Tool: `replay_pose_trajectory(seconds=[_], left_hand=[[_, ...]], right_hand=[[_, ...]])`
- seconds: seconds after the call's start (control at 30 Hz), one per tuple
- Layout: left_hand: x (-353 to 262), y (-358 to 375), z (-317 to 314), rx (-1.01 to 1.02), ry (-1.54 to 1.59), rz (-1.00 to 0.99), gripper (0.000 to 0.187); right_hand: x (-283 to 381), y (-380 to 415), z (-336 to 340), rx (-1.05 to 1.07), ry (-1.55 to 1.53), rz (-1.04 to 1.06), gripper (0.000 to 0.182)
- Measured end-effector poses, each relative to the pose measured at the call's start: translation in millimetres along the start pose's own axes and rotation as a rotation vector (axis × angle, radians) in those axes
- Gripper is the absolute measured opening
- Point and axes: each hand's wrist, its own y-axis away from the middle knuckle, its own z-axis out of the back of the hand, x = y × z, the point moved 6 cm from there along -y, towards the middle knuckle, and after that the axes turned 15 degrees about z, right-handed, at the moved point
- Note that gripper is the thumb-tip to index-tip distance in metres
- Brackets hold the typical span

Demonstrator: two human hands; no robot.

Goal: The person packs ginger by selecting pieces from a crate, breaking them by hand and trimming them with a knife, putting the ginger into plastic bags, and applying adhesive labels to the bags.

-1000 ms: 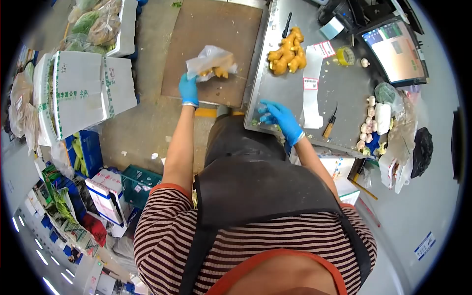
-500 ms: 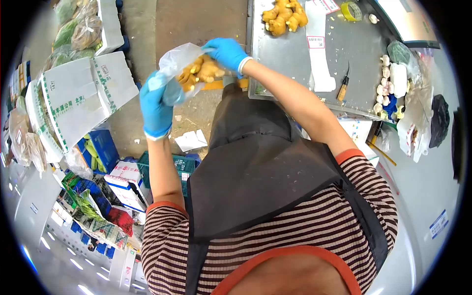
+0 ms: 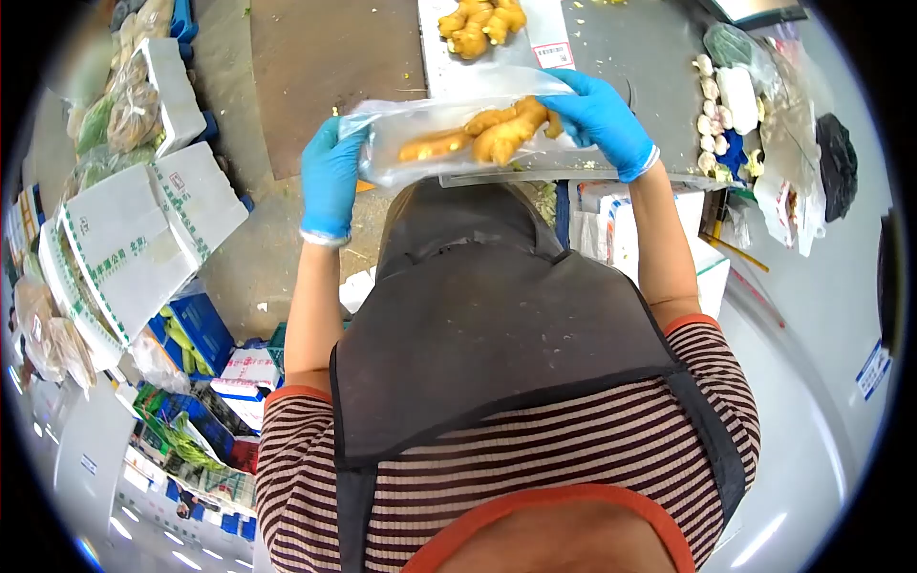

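A clear plastic bag with pieces of ginger inside is stretched sideways above the near edge of the metal table. My left hand, in a blue glove, pinches the bag's left end. At the other end my right hand, gloved too, grips the plastic beside the ginger. More ginger lies loose on the table beyond the bag, next to a white strip with a red-framed label.
Garlic bulbs line the table's right side by plastic bags. White foam boxes with green print and bagged vegetables stand at the left. Below them is a blue crate.
Both hands and the bag have moved right, toward the table, and the hands are farther apart. The bag is now stretched out lengthwise. The view has shifted too.
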Motion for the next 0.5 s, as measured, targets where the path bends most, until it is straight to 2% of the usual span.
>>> replay_pose_trajectory(seconds=[0.03,0.07,0.17,0.2,0.3,0.37,0.43,0.5], left_hand=[[11,-12,-3,0.021,-0.078,0.032,0.014],[18,-19,-5,-0.004,-0.146,0.043,0.016],[2,-3,-11,-0.258,-0.305,-0.252,0.016],[-3,-2,-7,-0.379,-0.536,-0.316,0.019],[21,-6,-13,0.186,-0.177,0.230,0.027],[4,21,-37,0.372,0.002,0.202,0.027],[-11,50,-66,0.588,0.215,0.237,0.025],[-30,80,-104,0.605,0.229,0.170,0.041]], right_hand=[[-11,4,10,-0.029,0.065,0.004,0.050],[6,17,12,-0.039,0.105,-0.041,0.055],[13,44,30,-0.156,-0.334,0.125,0.054],[10,49,40,-0.136,-0.401,0.193,0.058],[14,64,34,-0.258,-0.471,0.437,0.064],[10,72,19,-0.105,-0.323,0.506,0.070],[10,79,5,-0.029,-0.389,0.465,0.076],[15,76,-14,-0.027,-0.667,0.331,0.080]])
